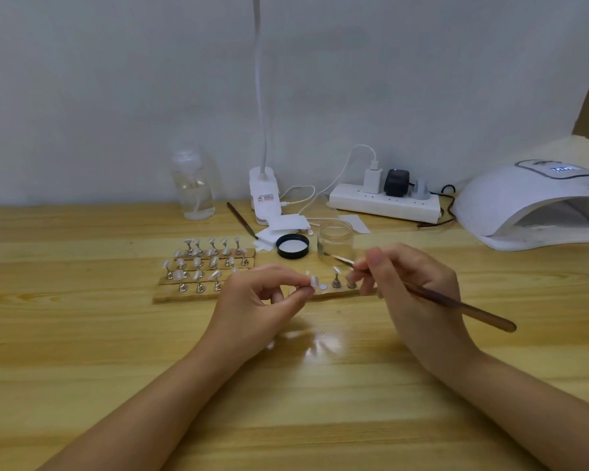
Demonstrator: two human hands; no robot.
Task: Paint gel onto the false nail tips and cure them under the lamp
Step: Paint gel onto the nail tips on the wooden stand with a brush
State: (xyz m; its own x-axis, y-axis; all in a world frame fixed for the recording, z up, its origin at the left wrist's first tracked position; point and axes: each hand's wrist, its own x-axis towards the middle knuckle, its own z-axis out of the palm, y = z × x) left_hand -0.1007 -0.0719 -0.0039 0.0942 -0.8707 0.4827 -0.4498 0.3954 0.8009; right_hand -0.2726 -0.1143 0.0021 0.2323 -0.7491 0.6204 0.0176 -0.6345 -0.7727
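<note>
Head view, wood-grain table (116, 351). Left hand (259, 300) pinching a small clear false nail tip on its stand (310, 281), held just above the near wooden strip (334, 293). Right hand (412, 287) gripping a long brown-handled brush (456, 305), bristles blurred near the clear glass jar (335, 242). Left of centre, rows of pale nail tips on metal stands (204, 263), exact count hard to make out. Far right, white domed curing lamp (524, 202), cut off by the frame edge.
</note>
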